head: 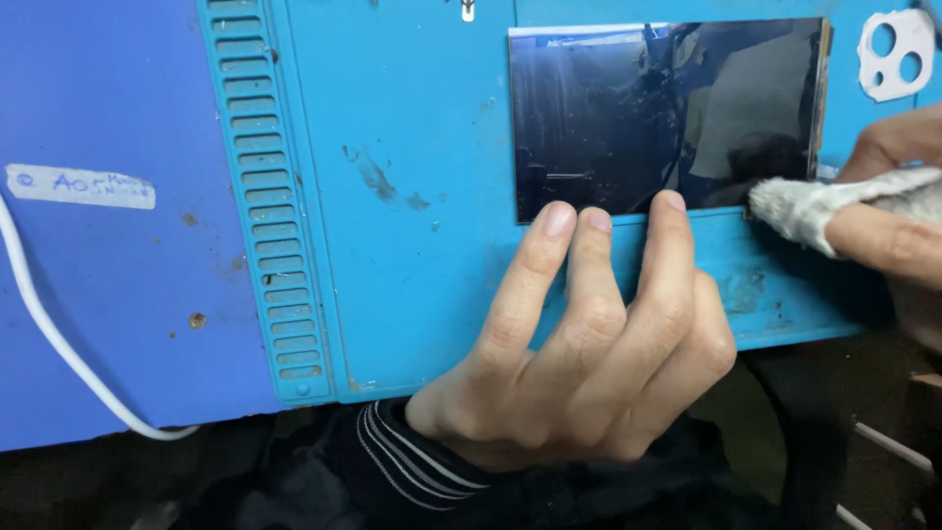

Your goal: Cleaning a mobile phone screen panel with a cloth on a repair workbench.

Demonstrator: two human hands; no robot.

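- Head view: my left hand (589, 344) lay flat on the blue mat (412, 128), fingers spread apart and holding nothing.
- Three of its fingertips (559, 218) pressed at the lower edge of the dark glass panel (628, 108), pinning it to the mat.
- The panel lay flat in the upper right part of the mat, its surface smeared and reflective.
- My right hand (898, 196) came in from the right edge, fingers closed on a white cloth (814, 206).
- The cloth's tip touched the panel's lower right corner.
- A white camera-hole frame (895, 54) sat on the mat just past the panel's upper right corner.
- A white cable (49, 324) curved over the darker blue table (98, 294) at left, below a white label (78, 186).
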